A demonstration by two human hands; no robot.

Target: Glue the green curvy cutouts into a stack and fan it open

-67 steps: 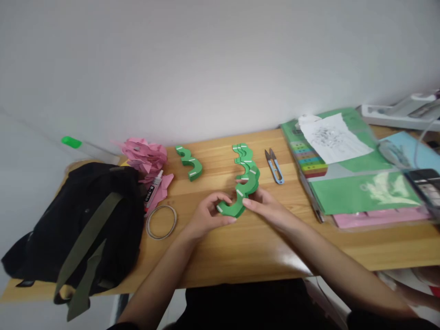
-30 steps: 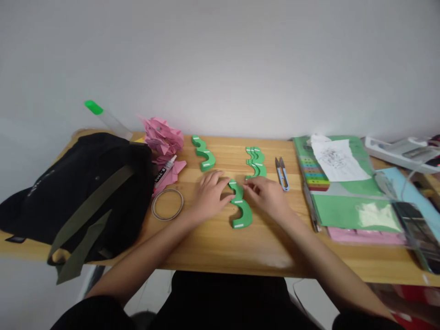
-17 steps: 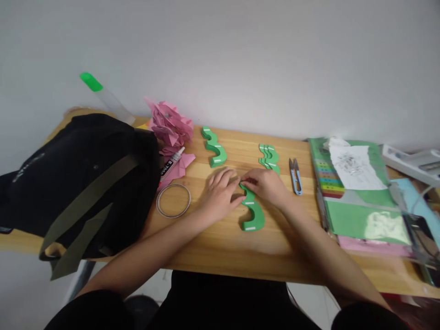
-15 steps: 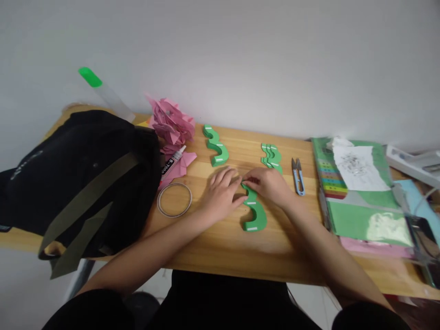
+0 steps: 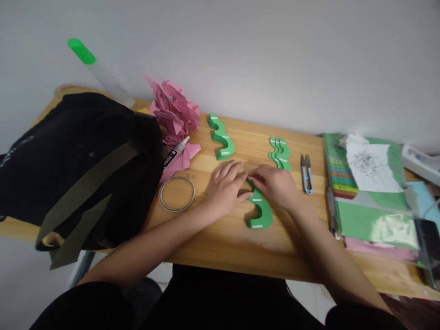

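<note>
A stack of green wavy paper cut-outs (image 5: 264,214) with short white strips on top lies on the table before me. My right hand (image 5: 277,185) pinches its far end between thumb and fingers. From the left side, my left hand (image 5: 225,189) steadies the same stack, its thumb and index finger against the edge and the other fingers stretched over the table. My fingertips meet at the far end and cover it. Two similar green stacks lie beyond my hands: one thick wavy stack (image 5: 225,140) at left and a fanned-out stack (image 5: 282,153) at right.
Blue-handled thread snips (image 5: 307,174) lie right of my hands. Left are a tape ring (image 5: 177,194), a glue tube (image 5: 176,152), crumpled pink paper (image 5: 175,107) and a black bag (image 5: 103,151). A green folder (image 5: 374,211) carries a white paper sheet (image 5: 373,167). A wall closes the back.
The camera view has shifted a little, so everything on the table appears slightly higher and mostly further right. Both hands keep nearly the same hold on the green stack.
</note>
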